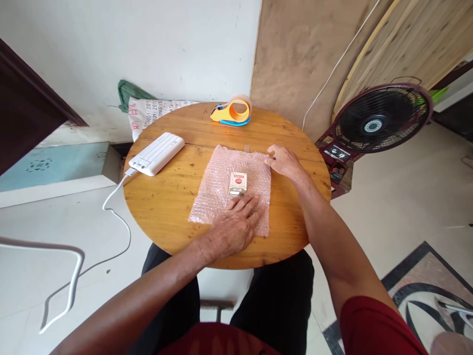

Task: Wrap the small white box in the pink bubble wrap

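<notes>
A sheet of pinkish bubble wrap [218, 190] lies flat on the round wooden table [158, 197]. Near its middle rests a small white box [238, 182] with red print. My left hand [238, 227] lies flat on the lower part of the sheet, fingers stretched, their tips just in front of the box. At the sheet's upper right corner is my right hand [284, 161]; its thumb and a finger are apart and reach to the edge of the wrap. A short strip of tape [247, 148] shows at the sheet's top edge.
An orange and blue tape dispenser [232, 111] stands at the table's far edge. On the left lies a white power bank [157, 154] with a white cable [127, 224] hanging off the table. A dark red fan [373, 125] stands to the right; the wall borders the back.
</notes>
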Motion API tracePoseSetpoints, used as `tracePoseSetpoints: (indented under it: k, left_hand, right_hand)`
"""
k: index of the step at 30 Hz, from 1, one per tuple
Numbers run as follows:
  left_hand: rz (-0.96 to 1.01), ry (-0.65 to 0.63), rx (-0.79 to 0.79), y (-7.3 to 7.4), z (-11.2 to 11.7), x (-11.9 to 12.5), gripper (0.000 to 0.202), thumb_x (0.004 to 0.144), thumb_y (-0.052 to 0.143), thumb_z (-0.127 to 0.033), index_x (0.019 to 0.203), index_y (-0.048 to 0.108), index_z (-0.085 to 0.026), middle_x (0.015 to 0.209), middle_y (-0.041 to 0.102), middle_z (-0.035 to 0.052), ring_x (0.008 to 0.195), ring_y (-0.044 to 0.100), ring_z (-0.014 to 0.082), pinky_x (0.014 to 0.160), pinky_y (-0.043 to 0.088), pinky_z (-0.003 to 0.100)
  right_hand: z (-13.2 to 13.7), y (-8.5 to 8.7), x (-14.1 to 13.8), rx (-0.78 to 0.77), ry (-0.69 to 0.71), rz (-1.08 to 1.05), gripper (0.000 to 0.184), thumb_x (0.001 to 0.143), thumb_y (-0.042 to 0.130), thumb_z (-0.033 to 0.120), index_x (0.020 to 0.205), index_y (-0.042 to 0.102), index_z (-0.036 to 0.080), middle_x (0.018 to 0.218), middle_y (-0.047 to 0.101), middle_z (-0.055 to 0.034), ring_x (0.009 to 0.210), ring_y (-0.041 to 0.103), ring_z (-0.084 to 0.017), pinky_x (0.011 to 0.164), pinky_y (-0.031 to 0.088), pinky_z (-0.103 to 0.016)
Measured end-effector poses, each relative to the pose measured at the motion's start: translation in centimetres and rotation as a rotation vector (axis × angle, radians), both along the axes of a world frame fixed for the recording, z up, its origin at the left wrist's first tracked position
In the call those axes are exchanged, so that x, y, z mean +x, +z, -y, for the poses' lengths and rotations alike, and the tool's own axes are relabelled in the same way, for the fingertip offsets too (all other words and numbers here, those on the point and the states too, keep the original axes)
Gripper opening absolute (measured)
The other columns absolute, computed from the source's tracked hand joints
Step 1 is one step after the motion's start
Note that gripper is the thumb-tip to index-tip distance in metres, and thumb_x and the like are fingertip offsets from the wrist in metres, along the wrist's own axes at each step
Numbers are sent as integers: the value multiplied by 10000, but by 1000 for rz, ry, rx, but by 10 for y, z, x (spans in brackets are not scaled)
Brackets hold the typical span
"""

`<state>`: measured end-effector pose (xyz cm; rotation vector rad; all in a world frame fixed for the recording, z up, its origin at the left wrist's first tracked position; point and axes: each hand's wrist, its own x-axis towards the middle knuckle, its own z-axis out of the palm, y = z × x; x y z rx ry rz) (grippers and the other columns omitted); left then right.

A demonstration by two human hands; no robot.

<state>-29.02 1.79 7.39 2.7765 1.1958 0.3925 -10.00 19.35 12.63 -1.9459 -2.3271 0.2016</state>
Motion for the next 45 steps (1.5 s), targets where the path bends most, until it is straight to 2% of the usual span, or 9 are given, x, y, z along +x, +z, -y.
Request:
tracePoseSetpoints:
  k: [4, 9, 13, 16, 20, 28, 35, 40, 45]
  left_hand:
    - [-14, 9, -36, 3, 0, 2, 521, 952, 430, -275, 1454, 465, -138, 1573, 366, 171, 1438, 355, 338, 1146, 283, 505]
    - [24, 21, 1, 2, 1, 4, 500, 958, 418, -266, 1437, 484, -138, 1537, 423, 162, 1415, 376, 334, 1134, 292, 507]
    - [46, 24, 17, 2, 1, 4, 465, 957, 426, -263, 1387, 538, -124, 1449, 513, 168, 1381, 402, 336, 1138, 285, 512]
    - [57, 17, 7, 3, 0, 4, 477, 958, 427, -274, 1404, 524, -132, 1452, 507, 163, 1364, 412, 331, 1140, 285, 513]
    - [68, 29, 6, 4, -1, 3, 511, 943, 449, -284, 1435, 491, -154, 1474, 484, 130, 1390, 362, 336, 1146, 284, 492]
    - [55, 15, -26, 3, -1, 2, 527, 931, 440, -244, 1446, 466, -139, 1510, 449, 148, 1383, 394, 328, 1128, 310, 495]
    - [50, 25, -44, 4, 1, 1, 514, 927, 449, -240, 1430, 493, -148, 1532, 434, 144, 1405, 379, 329, 1137, 306, 513]
    - [60, 39, -31, 2, 0, 4, 508, 931, 454, -229, 1432, 488, -153, 1529, 437, 141, 1406, 377, 319, 1138, 313, 518]
    - [86, 97, -22, 3, -2, 13, 405, 953, 450, -284, 1244, 638, -73, 1311, 602, 194, 1318, 452, 360, 1115, 342, 539]
  right_hand:
    - [33, 38, 4, 76, 52, 105, 343, 843, 577, 273, 1164, 667, 189, 1044, 748, -109, 983, 665, -293, 818, 460, -368]
    - [98, 68, -20, 150, 360, -303, 303, 959, 417, 274, 1116, 663, 192, 963, 736, -33, 850, 665, -182, 785, 479, -294]
    - [116, 49, -49, 112, 641, -323, 349, 886, 537, 221, 1228, 603, 190, 1230, 663, -85, 1133, 594, -228, 994, 450, -370]
    - [104, 24, -59, 79, 652, -218, 571, 814, 593, 171, 1374, 482, 160, 1320, 608, -132, 1197, 557, -257, 1035, 436, -421]
    - [89, 7, -53, 64, 547, -211, 531, 816, 534, 110, 1346, 516, 139, 1248, 642, -130, 1152, 590, -242, 1016, 453, -395]
    - [119, 30, 12, 202, 278, -499, 545, 820, 615, 247, 1358, 525, 244, 1327, 633, -70, 1159, 623, -232, 1037, 472, -409]
    - [129, 5, 69, 165, 171, -247, 501, 796, 570, 208, 1297, 567, 202, 1315, 623, -129, 1238, 568, -298, 1061, 440, -508]
    - [150, 25, 27, 304, 226, -267, 380, 878, 508, 227, 1245, 609, 212, 1403, 565, -121, 1300, 518, -290, 1116, 382, -504]
    - [147, 17, -36, 83, 582, -364, 371, 920, 384, 109, 1198, 617, 190, 1223, 671, -81, 1153, 599, -199, 1046, 450, -364]
